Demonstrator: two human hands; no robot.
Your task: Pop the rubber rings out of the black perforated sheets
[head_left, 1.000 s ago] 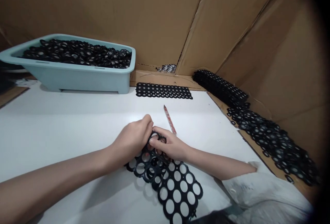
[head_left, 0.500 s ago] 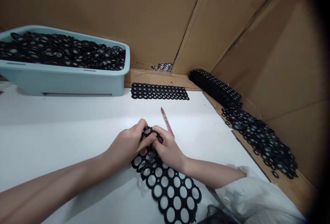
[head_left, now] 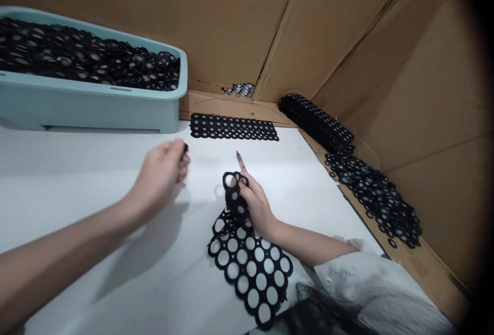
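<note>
A black sheet of joined rings [head_left: 251, 268] lies on the white table, its far end bunched up and raised. My right hand [head_left: 257, 201] grips that raised end between thumb and fingers. Apart from the sheet, to its left, my left hand [head_left: 164, 168] is raised over the table with curled fingers. A small black piece [head_left: 185, 148] shows at its fingertips; its full shape is hidden. Just beyond my right hand lies a slim pointed tool [head_left: 240, 160] with a reddish handle, partly covered by the hand.
A light blue tub [head_left: 116, 106] full of black ringed pieces stands at the back left. A flat ring sheet [head_left: 233, 127] lies at the back. Along the right cardboard edge are a stack of sheets [head_left: 314, 121] and a heap of loose rings [head_left: 378, 201]. Cardboard walls [head_left: 231, 26] enclose the table.
Both hands were together on the sheet. My left hand has moved away to the left with a small black piece, while my right hand keeps the sheet's end. The camera view has shifted slightly.
</note>
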